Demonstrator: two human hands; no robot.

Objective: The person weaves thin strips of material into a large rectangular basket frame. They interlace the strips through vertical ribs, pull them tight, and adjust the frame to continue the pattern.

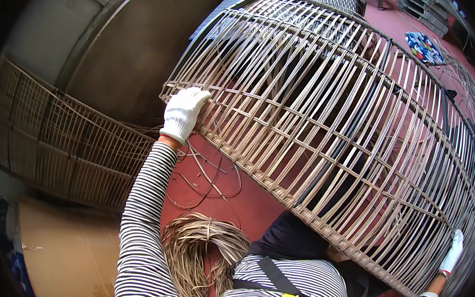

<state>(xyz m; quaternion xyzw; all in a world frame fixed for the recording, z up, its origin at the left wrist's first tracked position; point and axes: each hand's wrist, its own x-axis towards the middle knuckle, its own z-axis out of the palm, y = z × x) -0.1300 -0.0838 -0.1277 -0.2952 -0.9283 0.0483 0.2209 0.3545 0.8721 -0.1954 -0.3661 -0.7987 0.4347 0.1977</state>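
A large woven wicker panel (285,105), made of tan strands over a dark frame, stands tilted in front of me. It curves from the upper left down to the far right. My left hand (183,113), in a white knit glove, is closed on the panel's left corner, where the braided lower edge meets the side. At the panel's far right end is my right hand (452,255), also gloved, gripping its side; its fingers are seen edge-on and partly hidden. The braided edge runs between both hands, just ahead of my lap.
A looped bundle of flat wicker strands (205,241) hangs beside my left arm. Another wicker panel (76,141) leans by the wall at left, above a cardboard sheet (67,252). Loose strands lie on the red floor (245,191). A patterned blue cushion (425,49) lies far right.
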